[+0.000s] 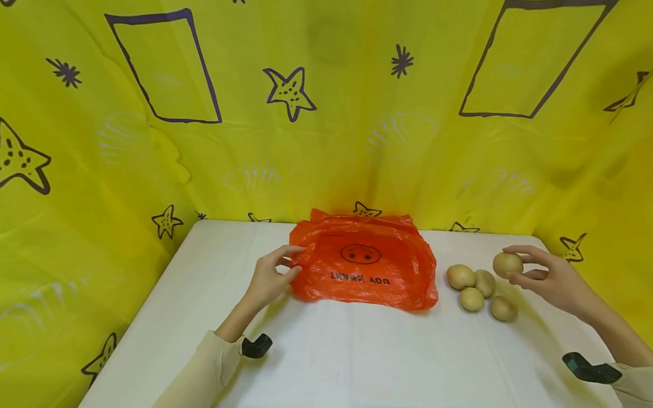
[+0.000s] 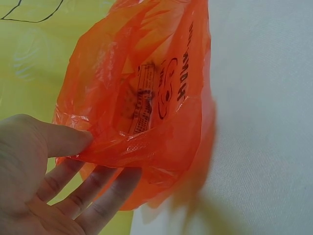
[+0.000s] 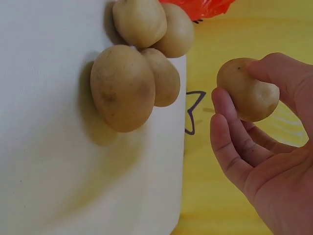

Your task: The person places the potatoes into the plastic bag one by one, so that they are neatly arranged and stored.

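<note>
A red plastic bag [image 1: 359, 272] with a printed face and lettering lies at the back middle of the white table. My left hand [image 1: 272, 273] pinches the bag's left edge between thumb and fingers; in the left wrist view the bag [image 2: 161, 147] gapes and print shows inside it. On the right, my right hand [image 1: 553, 279] holds a potato [image 3: 249, 90] between thumb and fingers, raised above the table. Several other potatoes [image 3: 122, 88] sit in a cluster between that hand and the bag.
The white tabletop [image 1: 357, 357] runs back to a yellow curtain [image 1: 336, 153] printed with stars and shells, which also hangs at both sides. A black wrist device [image 1: 257, 345] is on the left sleeve, another [image 1: 592, 369] on the right.
</note>
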`<state>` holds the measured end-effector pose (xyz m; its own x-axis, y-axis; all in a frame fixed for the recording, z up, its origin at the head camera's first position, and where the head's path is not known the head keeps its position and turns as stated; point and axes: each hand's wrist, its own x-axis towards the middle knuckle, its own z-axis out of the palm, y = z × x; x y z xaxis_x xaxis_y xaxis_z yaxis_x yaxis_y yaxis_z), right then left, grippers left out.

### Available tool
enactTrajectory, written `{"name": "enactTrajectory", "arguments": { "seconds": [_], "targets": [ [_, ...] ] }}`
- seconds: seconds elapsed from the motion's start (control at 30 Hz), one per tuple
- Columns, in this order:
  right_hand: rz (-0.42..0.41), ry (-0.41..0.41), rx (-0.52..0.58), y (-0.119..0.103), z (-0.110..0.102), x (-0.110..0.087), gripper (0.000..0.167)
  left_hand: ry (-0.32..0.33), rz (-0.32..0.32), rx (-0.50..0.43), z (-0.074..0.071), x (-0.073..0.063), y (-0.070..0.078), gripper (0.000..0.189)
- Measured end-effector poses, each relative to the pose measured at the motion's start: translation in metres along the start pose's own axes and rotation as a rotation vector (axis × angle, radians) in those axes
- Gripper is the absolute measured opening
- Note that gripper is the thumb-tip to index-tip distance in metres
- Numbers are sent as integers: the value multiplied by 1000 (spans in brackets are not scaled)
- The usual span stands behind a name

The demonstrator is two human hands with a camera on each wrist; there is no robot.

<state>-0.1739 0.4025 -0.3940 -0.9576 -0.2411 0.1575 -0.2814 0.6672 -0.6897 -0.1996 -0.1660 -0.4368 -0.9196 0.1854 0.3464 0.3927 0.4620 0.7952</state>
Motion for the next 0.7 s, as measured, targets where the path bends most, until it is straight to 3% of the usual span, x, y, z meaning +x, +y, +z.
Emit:
{"name": "enactTrajectory", "arguments": {
  "seconds": [0.3, 0.7],
  "targets": [
    [-22, 17, 8, -20, 4, -1, 50, 0, -43, -2, -1, -1, 3, 38],
    [-72, -11, 75, -52, 18, 5, 54, 9, -40, -10, -3, -1, 2, 38]
  ]
}}
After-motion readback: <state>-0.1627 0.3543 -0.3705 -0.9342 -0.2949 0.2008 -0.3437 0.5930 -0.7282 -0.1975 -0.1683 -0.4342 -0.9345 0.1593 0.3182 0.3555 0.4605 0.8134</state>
